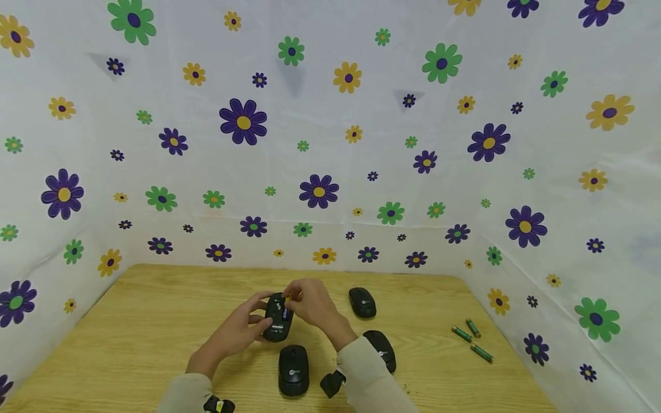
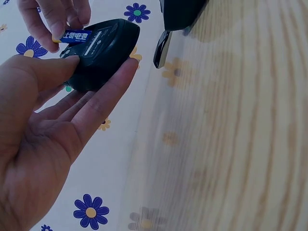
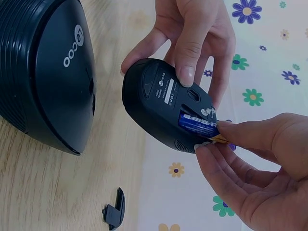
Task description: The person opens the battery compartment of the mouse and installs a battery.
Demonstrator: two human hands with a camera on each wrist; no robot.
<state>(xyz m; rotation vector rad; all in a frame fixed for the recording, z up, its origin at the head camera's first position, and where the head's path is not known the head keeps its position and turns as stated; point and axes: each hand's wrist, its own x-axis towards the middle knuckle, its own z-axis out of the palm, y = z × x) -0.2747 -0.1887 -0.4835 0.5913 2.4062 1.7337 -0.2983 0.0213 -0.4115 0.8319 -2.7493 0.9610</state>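
A black computer mouse (image 1: 276, 332) is gripped by my left hand (image 1: 234, 330), underside turned up, with the thumb on its label side and the fingers around the far edge. In its open battery slot lies one end of a blue and yellow battery (image 3: 197, 125), tilted up out of the slot. My right hand (image 1: 313, 304) pinches the battery's yellow end between thumb and fingers, fingertips right at the mouse's edge. A small black battery cover (image 3: 114, 211) rests on the table in the right wrist view.
A second mouse (image 1: 293, 370) sits in front of my hands. Another mouse (image 1: 363, 302) stands to the right, and one more mouse (image 1: 382, 350) is partly hidden by my right sleeve. Several green batteries (image 1: 481, 353) lie at the wooden table's right side. A flowered cloth (image 1: 320, 155) surrounds the table.
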